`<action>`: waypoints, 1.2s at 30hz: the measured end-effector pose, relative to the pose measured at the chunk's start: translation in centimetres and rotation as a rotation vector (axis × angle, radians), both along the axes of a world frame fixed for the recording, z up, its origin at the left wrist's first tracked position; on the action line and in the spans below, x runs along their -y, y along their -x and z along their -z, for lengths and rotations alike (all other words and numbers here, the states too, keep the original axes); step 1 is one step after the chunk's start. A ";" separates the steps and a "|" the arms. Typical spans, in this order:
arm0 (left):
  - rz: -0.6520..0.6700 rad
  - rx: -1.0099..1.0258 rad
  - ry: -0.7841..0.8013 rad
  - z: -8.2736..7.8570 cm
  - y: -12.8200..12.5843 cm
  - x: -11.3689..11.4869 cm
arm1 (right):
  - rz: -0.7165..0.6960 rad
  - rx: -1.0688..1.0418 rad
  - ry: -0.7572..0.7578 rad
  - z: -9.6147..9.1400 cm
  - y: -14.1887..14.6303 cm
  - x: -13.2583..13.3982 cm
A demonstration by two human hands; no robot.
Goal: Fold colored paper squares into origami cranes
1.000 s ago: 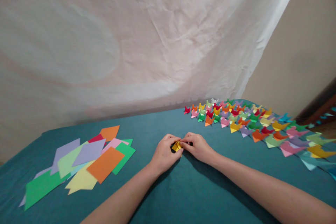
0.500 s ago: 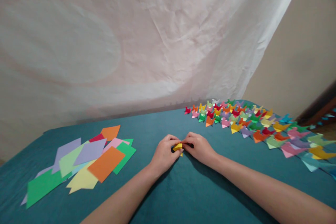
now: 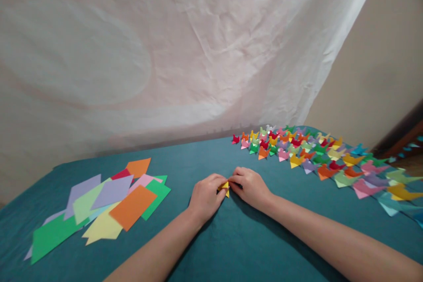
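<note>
Between my hands, just above the teal cloth, is a small folded piece of yellow paper (image 3: 226, 188), partly covered by fingers. My left hand (image 3: 207, 196) is closed on it, with thumb and fingers pinching from the left. From the other side, my right hand (image 3: 249, 186) pinches its upper right edge between thumb and forefinger, the other fingers curled. One yellow point sticks out below the left thumb. The exact folds are too small to make out.
On the left lies a loose pile of coloured paper sheets, an orange sheet (image 3: 133, 206) on top. Rows of folded paper birds (image 3: 309, 166) stand at the right on the teal tablecloth (image 3: 211, 251). A pale hanging sheet (image 3: 185, 61) rises behind the table.
My left hand has shifted its fingers lower and tighter over the yellow paper, so less of its top shows. The right hand still pinches its edge. The sheets and birds stay as they were.
</note>
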State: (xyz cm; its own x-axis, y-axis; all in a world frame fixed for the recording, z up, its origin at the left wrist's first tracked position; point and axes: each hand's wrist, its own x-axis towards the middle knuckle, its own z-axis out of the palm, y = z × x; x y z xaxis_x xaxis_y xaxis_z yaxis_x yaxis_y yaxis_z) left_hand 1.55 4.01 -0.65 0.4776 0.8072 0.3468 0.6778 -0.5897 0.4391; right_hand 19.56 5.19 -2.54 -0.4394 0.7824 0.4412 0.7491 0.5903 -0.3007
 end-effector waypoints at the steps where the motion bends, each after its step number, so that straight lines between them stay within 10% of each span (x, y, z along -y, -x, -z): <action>1: 0.003 -0.008 -0.003 0.0 0.0 0.0 | 0.003 0.004 -0.002 0.0 0.0 0.0; 17: 0.027 -0.093 -0.005 -0.1 0.2 0.1 | -0.291 0.296 -0.198 -1.9 -2.0 0.5; 36: 0.065 -0.221 -0.073 -0.2 0.4 0.3 | -0.208 0.477 -0.218 -2.7 -1.0 1.1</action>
